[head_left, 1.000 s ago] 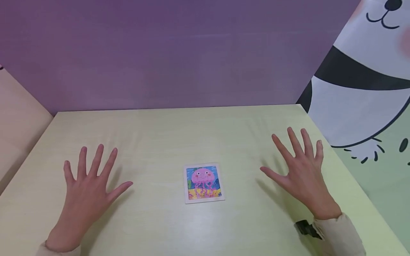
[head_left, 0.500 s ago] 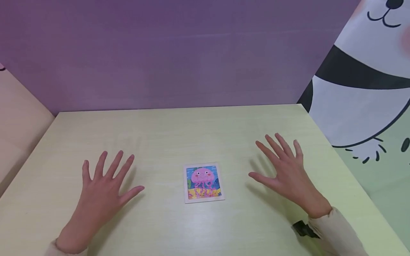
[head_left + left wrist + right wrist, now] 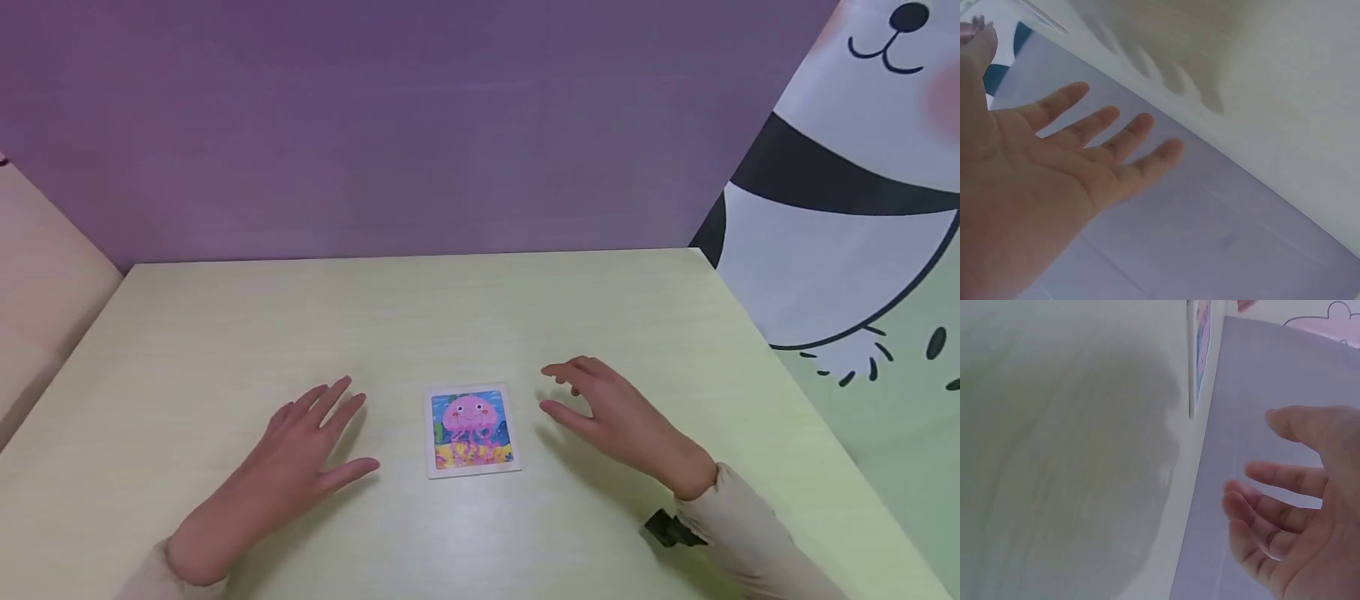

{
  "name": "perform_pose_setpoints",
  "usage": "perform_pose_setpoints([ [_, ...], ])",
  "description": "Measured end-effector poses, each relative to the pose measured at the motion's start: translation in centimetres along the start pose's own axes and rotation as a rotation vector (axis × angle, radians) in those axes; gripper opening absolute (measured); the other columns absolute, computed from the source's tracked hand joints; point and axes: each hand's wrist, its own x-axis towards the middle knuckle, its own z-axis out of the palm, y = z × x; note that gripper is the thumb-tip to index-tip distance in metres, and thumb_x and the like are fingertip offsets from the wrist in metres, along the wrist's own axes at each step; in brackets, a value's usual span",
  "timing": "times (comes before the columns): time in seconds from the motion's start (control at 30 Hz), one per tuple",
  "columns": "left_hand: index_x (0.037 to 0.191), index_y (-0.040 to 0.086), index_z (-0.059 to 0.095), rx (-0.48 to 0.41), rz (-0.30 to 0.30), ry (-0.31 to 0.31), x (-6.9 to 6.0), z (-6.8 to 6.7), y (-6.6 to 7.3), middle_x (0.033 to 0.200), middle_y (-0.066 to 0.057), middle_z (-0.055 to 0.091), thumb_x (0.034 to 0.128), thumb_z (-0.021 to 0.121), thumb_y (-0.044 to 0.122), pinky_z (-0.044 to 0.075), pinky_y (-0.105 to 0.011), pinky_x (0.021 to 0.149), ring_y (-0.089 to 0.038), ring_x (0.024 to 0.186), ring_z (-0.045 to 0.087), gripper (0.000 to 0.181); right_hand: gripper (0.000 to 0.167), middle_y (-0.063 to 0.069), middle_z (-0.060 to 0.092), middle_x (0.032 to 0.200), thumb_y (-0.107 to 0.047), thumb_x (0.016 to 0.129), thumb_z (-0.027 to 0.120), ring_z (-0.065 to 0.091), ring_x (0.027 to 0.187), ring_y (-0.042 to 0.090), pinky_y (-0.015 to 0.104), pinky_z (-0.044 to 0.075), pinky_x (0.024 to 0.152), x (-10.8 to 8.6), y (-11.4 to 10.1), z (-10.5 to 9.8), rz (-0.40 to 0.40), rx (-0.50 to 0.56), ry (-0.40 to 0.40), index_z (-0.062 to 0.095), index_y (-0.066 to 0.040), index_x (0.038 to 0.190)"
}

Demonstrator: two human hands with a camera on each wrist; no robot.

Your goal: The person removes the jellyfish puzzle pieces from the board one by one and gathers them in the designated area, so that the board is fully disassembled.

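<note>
Fingers point(image 3: 348, 411) relaxed — left hand point(image 3: 300, 452) and right hand point(image 3: 621, 417) flank jellyfish picture point(image 3: 472, 431).

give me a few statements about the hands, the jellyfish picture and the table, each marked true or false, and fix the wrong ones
1. The jellyfish picture lies on the table. True.
2. The left hand grips the picture. False: it is apart from the picture and holds nothing.
3. The right hand is to the right of the picture. True.
4. The jellyfish is green. False: it is pink.
5. The backdrop beyond the table is purple. True.
</note>
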Motion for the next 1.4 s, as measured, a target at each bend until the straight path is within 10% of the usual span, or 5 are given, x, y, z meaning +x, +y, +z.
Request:
perform_pose_setpoints([
  [0.77,0.149,0.012,0.047,-0.063,0.242,-0.203,4.7,1.8,5.1,0.158,-0.012,0.036,0.0876,0.067,0.06,0.035,-0.054,0.11,-0.039,0.144,0.031,0.08,0.04,0.002,0.056,0.119,-0.024,0.092,0.073,0.053,0.106,0.017,0.034,0.051,0.091,4.2,-3.2,3.0,0.007,0.055,-0.292,0.064,-0.01,0.128],
  [1.4,0.148,0.012,0.049,-0.006,0.269,-0.203,5.0,2.4,5.3,0.152,-0.015,0.043,0.091,0.069,0.047,0.044,-0.054,0.1,-0.04,0.14,0.038,0.069,0.036,0.004,0.053,0.115,-0.012,0.087,0.077,0.051,0.107,0.019,0.037,0.049,0.091,4.3,-3.5,3.7,0.016,0.109,-0.242,0.064,-0.002,0.119],
])
